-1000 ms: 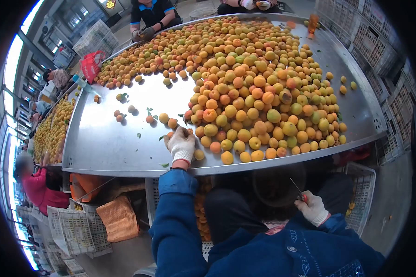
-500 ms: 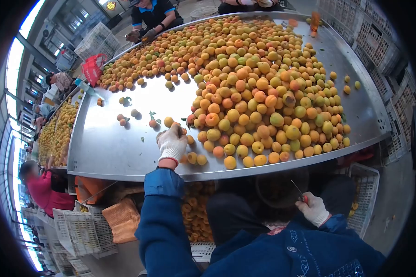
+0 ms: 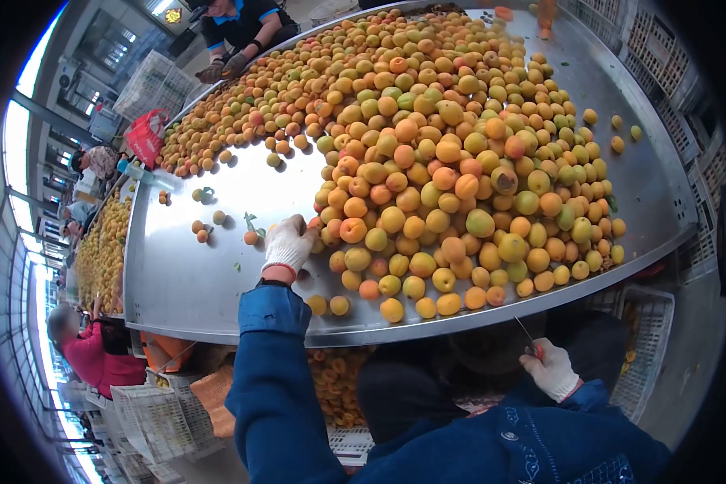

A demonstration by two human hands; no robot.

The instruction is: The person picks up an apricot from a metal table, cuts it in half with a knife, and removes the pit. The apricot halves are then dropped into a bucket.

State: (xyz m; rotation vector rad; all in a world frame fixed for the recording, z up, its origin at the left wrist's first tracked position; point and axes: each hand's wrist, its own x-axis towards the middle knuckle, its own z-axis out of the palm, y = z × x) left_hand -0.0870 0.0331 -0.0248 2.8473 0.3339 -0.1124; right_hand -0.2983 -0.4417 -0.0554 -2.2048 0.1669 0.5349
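My left hand (image 3: 289,244), in a white knit glove, reaches over the metal table to the left edge of a big heap of apricots (image 3: 427,194). Its fingers are bent round an apricot (image 3: 314,223), partly hidden by the glove. Two loose apricots (image 3: 328,306) lie nearer the table's front edge. Low on the right, over my lap, my right hand (image 3: 551,373) wears a similar glove and is closed on a small red-handled knife (image 3: 539,350). The thin blade points up and left, toward the table rim.
Several loose apricots and leafy sprigs (image 3: 252,226) are scattered left on the metal table (image 3: 185,282). Below it stand a crate of halved apricots (image 3: 337,383) and a white crate (image 3: 647,347). A co-worker's gloved hands (image 3: 222,68) are at the far edge, beside a red bag (image 3: 146,137).
The view has shifted, so the table sits lower on the left. My left hand has moved slightly against the heap, its fingers closing at the edge. My right hand still holds the knife.
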